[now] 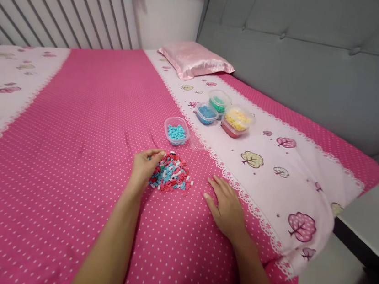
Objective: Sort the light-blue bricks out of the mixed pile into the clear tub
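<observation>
A loose pile of small plastic bricks (173, 174), in pink, red, light blue and white, lies on the pink dotted bedspread. At the pile's far left edge, my left hand (145, 166) is closed in a pinch of thumb and fingers; whatever is between the tips is too small to make out. My right hand (226, 206) rests open on the bedspread to the right of the pile, fingers apart and holding nothing. Just beyond the pile stands an open clear tub (166, 132) with light blue bricks (177, 132) in it. A clear lid (199, 141) lies beside that tub.
Farther back to the right are a tub of blue pieces (207, 113), a tub of green pieces (218, 103) and a tub of yellow pieces (237, 119) stacked on a red one (231, 130). Behind are a pink pillow (196, 60), a grey headboard (305, 68) and a radiator (61, 6).
</observation>
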`<state>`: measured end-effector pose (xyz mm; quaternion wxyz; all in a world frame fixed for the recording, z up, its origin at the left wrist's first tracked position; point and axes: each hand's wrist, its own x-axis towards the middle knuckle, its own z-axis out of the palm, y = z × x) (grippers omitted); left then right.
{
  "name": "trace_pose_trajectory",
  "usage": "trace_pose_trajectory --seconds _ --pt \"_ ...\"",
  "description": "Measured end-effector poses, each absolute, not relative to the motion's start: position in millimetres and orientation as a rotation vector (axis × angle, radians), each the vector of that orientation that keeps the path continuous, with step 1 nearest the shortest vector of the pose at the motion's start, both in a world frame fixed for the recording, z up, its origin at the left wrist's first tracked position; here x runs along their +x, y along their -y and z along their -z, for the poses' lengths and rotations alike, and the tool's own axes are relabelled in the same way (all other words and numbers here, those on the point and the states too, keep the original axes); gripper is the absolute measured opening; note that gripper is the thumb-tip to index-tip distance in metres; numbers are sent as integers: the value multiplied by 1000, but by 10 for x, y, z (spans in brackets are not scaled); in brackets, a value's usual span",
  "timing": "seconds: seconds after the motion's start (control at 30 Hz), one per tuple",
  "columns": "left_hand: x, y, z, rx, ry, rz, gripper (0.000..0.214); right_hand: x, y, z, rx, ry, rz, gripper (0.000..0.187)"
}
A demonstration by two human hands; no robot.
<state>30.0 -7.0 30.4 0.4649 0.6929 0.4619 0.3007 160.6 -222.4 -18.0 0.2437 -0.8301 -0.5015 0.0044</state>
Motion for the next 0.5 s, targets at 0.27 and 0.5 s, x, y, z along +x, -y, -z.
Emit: trace_pose_trajectory --seconds 0.27,0.5 --pt "341 76 -242 2162 -1264 -565 32 1595 2227 163 -2271 1368 1 48" --pt "355 125 -316 2405 -1234 -379 36 1594 2224 162 -2272 1362 -3 48"
